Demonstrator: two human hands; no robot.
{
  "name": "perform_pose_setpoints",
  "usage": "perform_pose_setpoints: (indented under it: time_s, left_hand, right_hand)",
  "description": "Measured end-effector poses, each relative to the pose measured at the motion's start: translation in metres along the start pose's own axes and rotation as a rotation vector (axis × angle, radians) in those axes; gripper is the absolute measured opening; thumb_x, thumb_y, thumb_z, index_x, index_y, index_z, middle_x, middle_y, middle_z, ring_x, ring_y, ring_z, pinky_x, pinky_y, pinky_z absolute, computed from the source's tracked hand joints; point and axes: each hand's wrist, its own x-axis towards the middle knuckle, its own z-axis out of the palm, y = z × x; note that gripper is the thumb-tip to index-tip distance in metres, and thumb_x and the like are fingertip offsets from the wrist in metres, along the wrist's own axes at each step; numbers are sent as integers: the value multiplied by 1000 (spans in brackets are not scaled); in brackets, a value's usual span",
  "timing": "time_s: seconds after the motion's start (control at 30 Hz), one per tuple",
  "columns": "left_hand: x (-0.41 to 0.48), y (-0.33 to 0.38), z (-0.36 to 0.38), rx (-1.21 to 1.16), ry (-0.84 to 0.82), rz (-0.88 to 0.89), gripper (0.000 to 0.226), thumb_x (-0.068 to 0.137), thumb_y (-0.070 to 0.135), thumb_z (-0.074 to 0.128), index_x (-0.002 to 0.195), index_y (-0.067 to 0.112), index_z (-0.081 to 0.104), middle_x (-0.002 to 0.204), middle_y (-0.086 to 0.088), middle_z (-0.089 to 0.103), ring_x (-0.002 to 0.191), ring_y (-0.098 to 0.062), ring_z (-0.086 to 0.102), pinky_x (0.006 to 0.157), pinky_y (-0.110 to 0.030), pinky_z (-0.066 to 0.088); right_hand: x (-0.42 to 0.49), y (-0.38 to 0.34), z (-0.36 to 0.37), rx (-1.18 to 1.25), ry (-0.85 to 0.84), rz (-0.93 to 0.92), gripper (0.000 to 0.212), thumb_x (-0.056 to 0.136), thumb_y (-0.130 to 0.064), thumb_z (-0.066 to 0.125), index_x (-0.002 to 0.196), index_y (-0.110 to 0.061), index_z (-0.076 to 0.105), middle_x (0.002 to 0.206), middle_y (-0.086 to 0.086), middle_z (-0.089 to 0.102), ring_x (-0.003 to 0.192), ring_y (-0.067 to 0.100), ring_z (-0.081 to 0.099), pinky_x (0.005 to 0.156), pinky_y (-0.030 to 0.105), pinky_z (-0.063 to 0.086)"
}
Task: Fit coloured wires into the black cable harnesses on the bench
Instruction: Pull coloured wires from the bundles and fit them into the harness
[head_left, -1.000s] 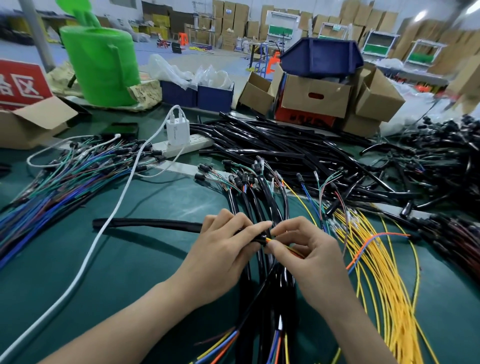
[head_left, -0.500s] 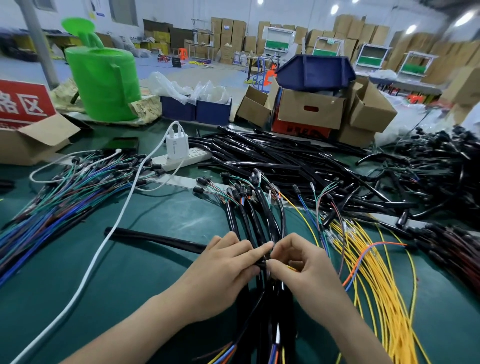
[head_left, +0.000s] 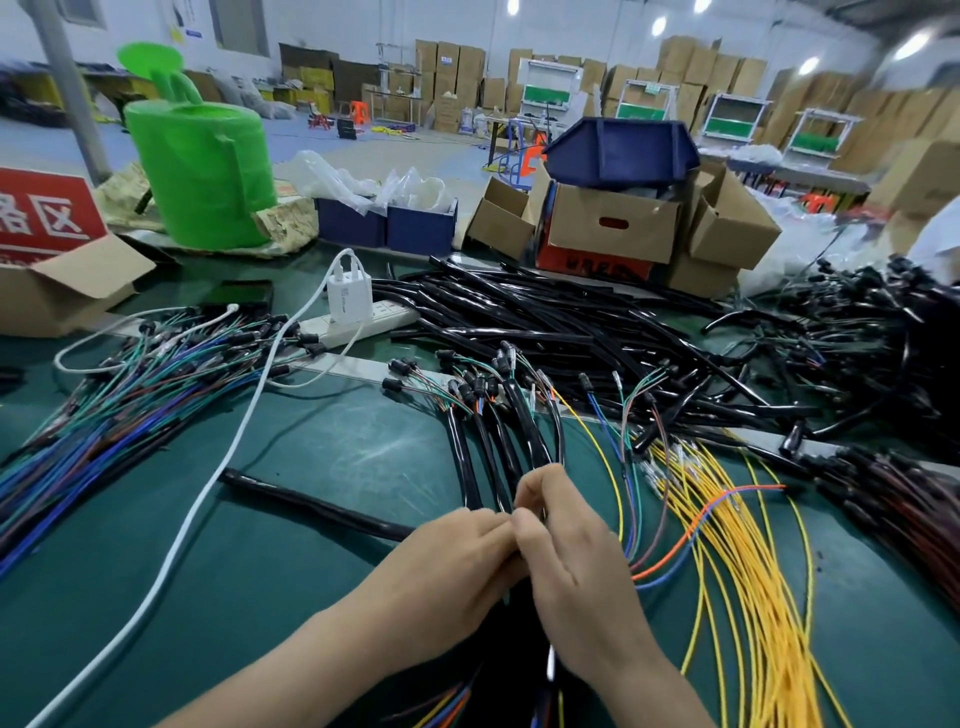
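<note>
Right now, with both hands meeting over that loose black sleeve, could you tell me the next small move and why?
Probably steady the black sleeve with the left hand and feed the right hand's wire in a little. The sleeve runs under the left hand, and both hands' fingertips meet there in a pinch, which suggests insertion. The wire itself is hidden.

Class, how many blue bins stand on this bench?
3: left small bin and right small bin beside the green watering can; large bin atop the cardboard box. Others may be hidden.
</note>
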Motion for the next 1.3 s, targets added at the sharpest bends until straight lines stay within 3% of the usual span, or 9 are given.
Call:
perform_pose_setpoints:
  time_s: [0.1,0.2,0.37,0.57,0.7,0.83,1.0,1.17,1.3]
  left_hand:
    - [-2,2,-2,75,59,35,27,95,32,32,105,19,54,83,0,64,68,-20,58,53,-29,46]
    - [0,1,-4,-46,119,-64,32,97,42,29,103,23,55,86,6,64,75,-17,60,62,-35,49]
    - [-3,-9,-14,-121,280,-182,23,93,50,29,93,34,45,61,12,47,56,-8,42,54,-20,34]
    - [-3,-9,-22,117,47,-201,26,101,41,26,97,25,46,70,11,44,72,-17,52,66,-34,41]
    - [3,21,-28,96,-58,-183,25,102,35,26,105,18,44,104,1,56,97,-22,52,79,-36,41]
    - [14,40,-77,-103,23,-71,20,100,33,35,81,29,38,71,9,51,67,-17,52,58,-27,37]
    - [35,45,-130,-540,67,-224,34,99,40,34,75,23,51,48,9,33,39,-8,27,38,-20,23]
    - [33,38,-161,-671,-237,-525,42,98,47,31,74,18,50,50,9,34,41,-8,26,37,-16,21]
    - [35,54,-169,-611,-348,-477,41,98,46,31,69,19,42,49,9,30,41,-9,23,38,-15,18]
  right_hand:
    - [-2,1,6,-4,35,-30,30,86,-54,24,81,-30,41,72,-10,50,70,11,52,65,33,43]
    - [3,10,3,-192,133,-42,44,89,-60,14,73,-28,40,54,-7,44,59,16,52,59,34,38]
    - [10,25,-10,-242,340,44,45,93,-50,24,57,-26,38,46,-8,36,54,8,41,55,22,24]
    - [17,27,-11,-289,297,4,29,95,-28,51,67,-24,43,48,-13,37,51,7,39,53,26,26]
    - [27,-10,-12,-257,252,-191,42,99,-45,32,72,-16,48,56,-14,39,55,11,38,56,19,24]
    - [50,-46,-37,-81,236,-315,43,100,-46,26,71,-22,46,58,-8,45,52,9,41,51,26,36]
    - [90,-53,-69,259,429,-42,52,103,-34,35,61,-5,47,53,2,38,49,15,34,50,36,31]
    - [97,-61,-82,-305,319,-289,61,102,-35,37,48,-8,28,44,6,26,41,17,24,51,31,18]
    - [86,-107,-72,-320,64,-516,55,96,-57,19,50,-27,26,43,0,27,39,15,28,46,29,23]
